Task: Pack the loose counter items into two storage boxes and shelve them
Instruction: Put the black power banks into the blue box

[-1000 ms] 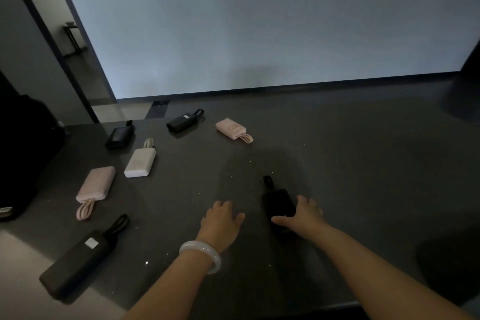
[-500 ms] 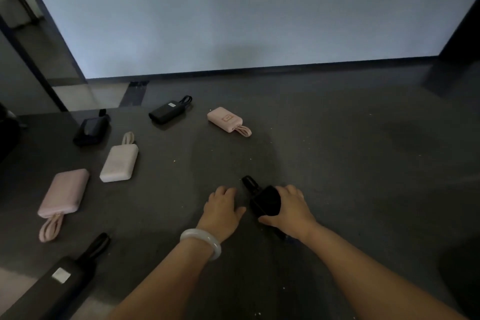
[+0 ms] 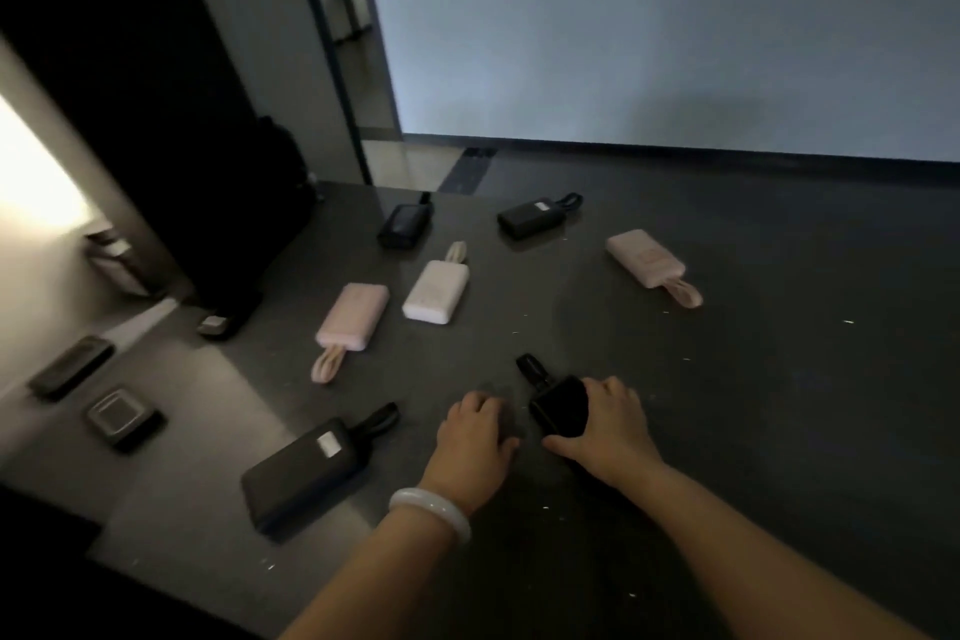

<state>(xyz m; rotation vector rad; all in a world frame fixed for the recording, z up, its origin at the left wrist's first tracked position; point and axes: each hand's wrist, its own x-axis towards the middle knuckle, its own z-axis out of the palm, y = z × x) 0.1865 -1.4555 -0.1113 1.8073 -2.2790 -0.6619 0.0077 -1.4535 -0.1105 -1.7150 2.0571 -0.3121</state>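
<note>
You've got a pale grey-blue wall (image 3: 675, 26) at back, black soft bag (image 3: 283, 177) far left, open doorway (image 3: 358, 68) btwn them.

R hand (image 3: 610, 424) grips small black power bank (image 3: 561, 405), lower centre of frame. L hand (image 3: 475, 437), w/ white bangle (image 3: 431, 509), rests palm-down on counter (image 3: 779, 379) just left of it. Big black power bank (image 3: 306, 468) lower left. Mid-frame: pink power bank (image 3: 353, 314) beside white power bank (image 3: 436, 291), not touching.
</note>
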